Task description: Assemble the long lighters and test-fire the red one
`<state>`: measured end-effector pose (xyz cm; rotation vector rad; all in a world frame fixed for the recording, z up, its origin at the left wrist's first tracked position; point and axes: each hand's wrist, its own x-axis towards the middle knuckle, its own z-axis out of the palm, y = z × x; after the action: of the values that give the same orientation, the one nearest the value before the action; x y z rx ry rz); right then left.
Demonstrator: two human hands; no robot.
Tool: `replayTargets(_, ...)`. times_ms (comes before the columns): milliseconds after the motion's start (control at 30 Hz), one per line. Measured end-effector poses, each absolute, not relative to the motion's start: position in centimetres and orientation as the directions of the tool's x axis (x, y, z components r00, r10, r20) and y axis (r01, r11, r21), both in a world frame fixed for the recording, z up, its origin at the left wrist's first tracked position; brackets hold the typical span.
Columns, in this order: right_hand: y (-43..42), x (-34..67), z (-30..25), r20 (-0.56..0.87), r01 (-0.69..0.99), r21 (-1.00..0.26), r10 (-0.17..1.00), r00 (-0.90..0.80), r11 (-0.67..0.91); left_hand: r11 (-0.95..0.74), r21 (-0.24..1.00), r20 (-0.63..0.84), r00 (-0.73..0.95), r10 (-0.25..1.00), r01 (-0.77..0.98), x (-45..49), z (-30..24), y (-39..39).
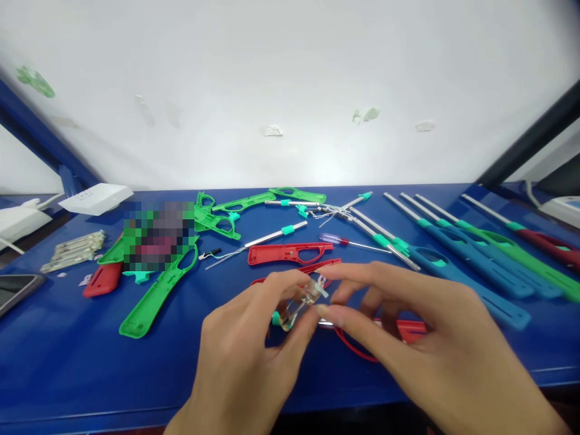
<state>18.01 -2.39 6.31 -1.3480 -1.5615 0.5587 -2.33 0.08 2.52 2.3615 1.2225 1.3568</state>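
A small clear plastic fuel tank [299, 305] of a lighter is pinched between the thumb and fingers of my left hand [249, 338]. It is tilted, with a pale valve piece [321, 287] at its upper end. My right hand [421, 326] closes its index finger and thumb around that end; the exact contact is partly hidden. Under my hands lie red lighter casing parts [410, 330] and a metal tube, largely covered. Just beyond them rests a red casing half [285, 254] with a trigger opening.
Green casing halves [156, 299] lie at left and back, by a pixelated patch [158, 235]. Clear tanks [75, 251] and a phone [18, 290] are far left. A screwdriver [353, 243] and metal rods [276, 234] lie mid-table. Assembled lighters [480, 260] line the right.
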Motion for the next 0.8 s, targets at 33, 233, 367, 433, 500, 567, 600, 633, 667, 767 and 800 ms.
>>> replayTargets(33, -2.4, 18.0, 6.3, 0.353, 0.481, -0.831, 0.933, 0.067, 0.28, -0.654, 0.496, 0.651, 0.255, 0.715, 0.571, -2.3, 2.6, 0.1)
replayTargets(233, -2.4, 17.8, 6.3, 0.306, 0.451, -0.856, 0.951, 0.046, 0.253, -0.625, 0.52, 0.635, 0.226, 0.739, 0.582, -1.6, 2.7, -0.3)
replayTargets(367, -2.0, 17.5, 6.0, 0.248, 0.418, -0.883, 0.968, 0.03, 0.213, -0.603, 0.477, 0.656, 0.197, 0.728, 0.639, -1.3, 2.2, -0.8)
replayTargets(433, -1.8, 17.6, 5.9, 0.222, 0.388, -0.9, 0.975, 0.018, 0.198, -0.609, 0.48, 0.653, 0.206, 0.729, 0.632, -1.2, 2.0, -1.0)
replayTargets(500, -1.8, 17.8, 6.0, 0.199, 0.367, -0.912, 0.98, 0.011, 0.181, -0.63, 0.51, 0.635, 0.237, 0.735, 0.586, -1.2, 1.9, -1.2)
replayTargets(567, -1.9, 18.0, 6.1, 0.188, 0.364, -0.916, 0.982, 0.013, 0.17, -0.632, 0.549, 0.6, 0.268, 0.754, 0.547, -1.2, 2.0, -1.4)
replayTargets(600, -2.0, 18.0, 6.2, 0.186, 0.37, -0.914, 0.982, 0.014, 0.168, -0.627, 0.566, 0.58, 0.281, 0.764, 0.535, -1.3, 2.1, -1.5)
replayTargets(633, -2.0, 18.1, 6.3, 0.187, 0.376, -0.911, 0.982, 0.011, 0.169, -0.615, 0.585, 0.555, 0.293, 0.779, 0.529, -1.3, 2.2, -1.6)
replayTargets(667, -2.0, 18.1, 6.4, 0.193, 0.379, -0.909, 0.981, 0.008, 0.176, -0.608, 0.6, 0.543, 0.294, 0.787, 0.52, -1.4, 2.3, -1.7)
replayTargets(767, -2.0, 18.0, 6.5, 0.231, 0.373, -0.904, 0.973, 0.009, 0.211, -0.586, 0.624, 0.517, 0.289, 0.806, 0.517, -1.7, 2.4, -1.7)
replayTargets(800, -1.9, 18.0, 6.5, 0.243, 0.364, -0.905, 0.97, 0.02, 0.22, -0.576, 0.623, 0.509, 0.285, 0.812, 0.53, -1.8, 2.4, -1.7)
